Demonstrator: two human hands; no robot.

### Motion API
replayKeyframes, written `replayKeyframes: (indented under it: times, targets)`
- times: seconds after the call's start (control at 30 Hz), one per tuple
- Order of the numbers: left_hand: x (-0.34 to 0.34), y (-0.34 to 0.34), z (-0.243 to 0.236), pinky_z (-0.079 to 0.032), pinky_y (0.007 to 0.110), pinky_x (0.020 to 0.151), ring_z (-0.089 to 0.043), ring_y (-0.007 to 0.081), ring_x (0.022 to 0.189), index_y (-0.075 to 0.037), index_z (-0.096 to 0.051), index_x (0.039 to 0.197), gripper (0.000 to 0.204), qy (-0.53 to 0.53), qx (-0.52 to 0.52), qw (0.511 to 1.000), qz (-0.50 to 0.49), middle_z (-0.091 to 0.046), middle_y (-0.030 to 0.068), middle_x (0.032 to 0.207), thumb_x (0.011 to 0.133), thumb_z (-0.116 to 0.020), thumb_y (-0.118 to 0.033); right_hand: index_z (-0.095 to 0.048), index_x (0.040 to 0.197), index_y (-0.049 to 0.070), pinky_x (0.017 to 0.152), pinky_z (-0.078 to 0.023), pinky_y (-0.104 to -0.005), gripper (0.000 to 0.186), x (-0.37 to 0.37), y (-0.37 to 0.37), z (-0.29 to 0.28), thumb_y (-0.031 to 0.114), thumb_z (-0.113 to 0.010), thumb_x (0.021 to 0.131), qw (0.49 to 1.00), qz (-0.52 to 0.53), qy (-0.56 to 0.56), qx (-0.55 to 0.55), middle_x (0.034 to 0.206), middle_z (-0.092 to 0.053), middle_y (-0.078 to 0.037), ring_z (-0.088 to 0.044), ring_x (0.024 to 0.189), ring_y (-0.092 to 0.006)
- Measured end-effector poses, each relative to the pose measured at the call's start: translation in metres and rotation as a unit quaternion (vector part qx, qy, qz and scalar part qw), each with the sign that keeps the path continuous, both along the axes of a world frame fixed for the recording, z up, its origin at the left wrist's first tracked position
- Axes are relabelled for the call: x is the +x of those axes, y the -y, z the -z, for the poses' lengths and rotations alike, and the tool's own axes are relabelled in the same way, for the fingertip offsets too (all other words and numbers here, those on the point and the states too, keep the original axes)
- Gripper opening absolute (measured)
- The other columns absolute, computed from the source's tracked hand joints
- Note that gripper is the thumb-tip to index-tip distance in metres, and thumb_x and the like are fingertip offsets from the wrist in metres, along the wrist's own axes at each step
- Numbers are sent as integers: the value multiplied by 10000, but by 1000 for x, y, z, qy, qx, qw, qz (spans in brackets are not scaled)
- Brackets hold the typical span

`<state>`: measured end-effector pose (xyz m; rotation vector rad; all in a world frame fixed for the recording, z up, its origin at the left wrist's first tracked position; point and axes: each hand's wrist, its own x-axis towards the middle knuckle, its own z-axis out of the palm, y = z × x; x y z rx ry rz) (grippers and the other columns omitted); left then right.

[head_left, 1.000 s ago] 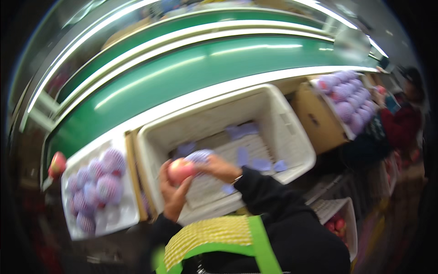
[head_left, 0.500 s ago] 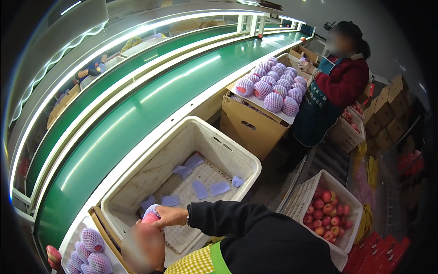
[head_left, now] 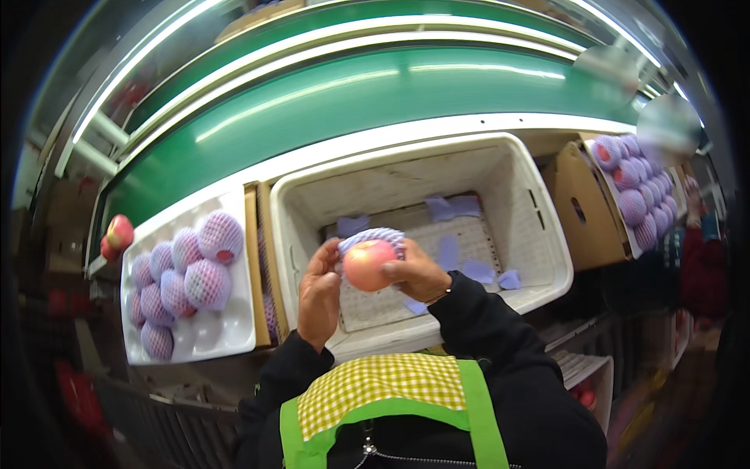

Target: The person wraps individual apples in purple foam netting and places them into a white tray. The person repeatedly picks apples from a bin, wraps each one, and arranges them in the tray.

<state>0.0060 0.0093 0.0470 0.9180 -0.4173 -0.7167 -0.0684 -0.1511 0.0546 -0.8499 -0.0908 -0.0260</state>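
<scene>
Round pinkish-red apple [head_left: 370, 266] w/ lilac foam-net sleeve [head_left: 373, 234] at its top, held over white plastic crate [head_left: 522, 205]. Bare R hand [head_left: 419, 275] clamped on apple; bare L hand [head_left: 319, 297] by sleeve, can't tell if gripping.

Black sleeves [head_left: 500, 324], yellow-checked apron [head_left: 383, 387], bright green edging [head_left: 486, 414]

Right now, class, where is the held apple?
In the head view, the apple is near the centre, over the white crate, between the left hand and right hand, with a purple foam net along its upper edge.
</scene>
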Motion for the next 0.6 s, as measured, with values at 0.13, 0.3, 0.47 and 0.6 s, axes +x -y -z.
replayKeyframes:
  times: [0.13,0.3,0.47,0.6]
  targets:
    - [-6,2,-21,-295,392,982,-355,293,1197,-43,-369,1254,729,495,181,847,-70,-439,135,1216,614,-716,-92,-492,1097,0,807,-445,-264,499,-2,-2,3,249,-696,714,999,-13,-42,8,1011,-551,-68,-542,906,-137]
    - [-4,3,-21,-366,414,920,-421,330,1117,-26,-506,1109,646,557,214,796,-102,-513,144,1107,532,-781,-126,-494,1085,6,781,-445,-257,507,-2,1,-1,267,-692,698,995,-10,-17,-97,985,-543,-60,-528,893,-124]
    - [2,-4,-3,-321,403,964,-389,299,1162,-35,-425,1214,706,465,197,863,-30,-421,149,1225,601,-746,-176,-538,1004,10,760,-431,-249,475,2,8,8,304,-703,670,973,23,1,-228,901,-556,-48,-517,853,-114]
    - [4,6,-12,-345,331,940,-439,225,1102,7,-409,1200,561,-127,-29,991,-15,-462,113,1186,708,-617,-164,-480,1096,-7,834,-413,-256,673,-1,2,8,357,-759,602,994,-79,74,-11,1040,-547,-71,-517,942,-123]
